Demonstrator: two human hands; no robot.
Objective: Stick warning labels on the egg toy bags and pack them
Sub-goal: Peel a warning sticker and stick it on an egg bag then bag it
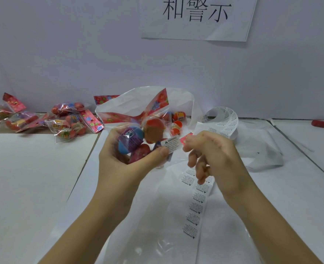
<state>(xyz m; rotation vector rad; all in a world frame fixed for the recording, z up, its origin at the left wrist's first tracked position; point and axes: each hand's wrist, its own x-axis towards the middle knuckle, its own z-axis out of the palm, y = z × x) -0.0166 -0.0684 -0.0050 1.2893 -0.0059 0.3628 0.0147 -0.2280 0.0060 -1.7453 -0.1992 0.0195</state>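
Now the left hand (123,164) grips the egg toy bag (133,142), thumb on its warning label (171,144) — the right hand (214,159), loosely curled and empty, hovers just right of it.

A plain, pale wall (62,54) fills the upper half of the view. High on it hangs a white paper sheet (195,29) printed with large black Chinese characters, its lower right corner curling away. Below, a white desk (24,178) meets the wall. A dark seam (85,159) runs diagonally across the desk on the left, another seam (309,155) on the right. The light is soft and even.
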